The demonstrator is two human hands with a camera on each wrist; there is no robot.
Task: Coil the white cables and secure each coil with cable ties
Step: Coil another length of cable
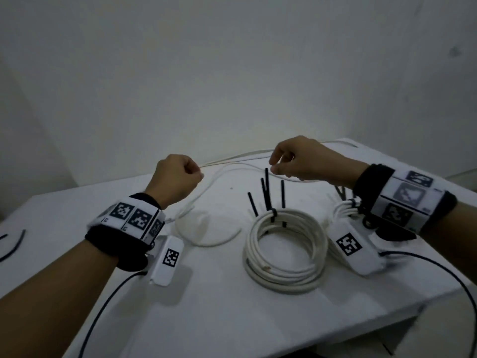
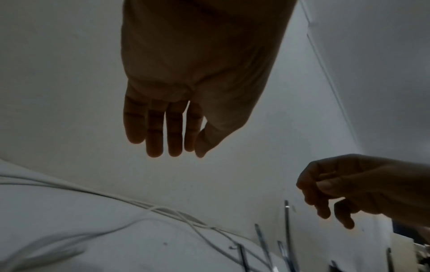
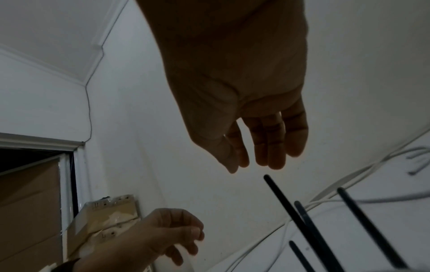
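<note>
nearest on the table [image 1: 206, 306] is a done coil [image 1: 284, 250], wound neat with black ties [image 1: 265, 192] cinched on its far edge, tails sticking straight up untrimmed. a second tied coil [image 1: 343, 211] sits just to its right, half hidden under the right wrist, so i'd call that two finished.

next back, the loose cable [image 1: 206, 237] lies in one sloppy curve between the left wrist and the done coil, then runs up toward the left hand [image 1: 178, 177]. that hand's grip looks curled in the head view but the wrist view shows straightish fingers, so i can't tell whether it has the cable. the right hand [image 1: 296, 158] hovers past the tie tails, thumb and forefinger nearly meeting near the cable; can't tell if it's pinching either.

farther back the cable trails along the table's far edge by the wall. a spare tie [image 1: 15, 245] lies at far left. so one cable is left to coil and tie.
</note>
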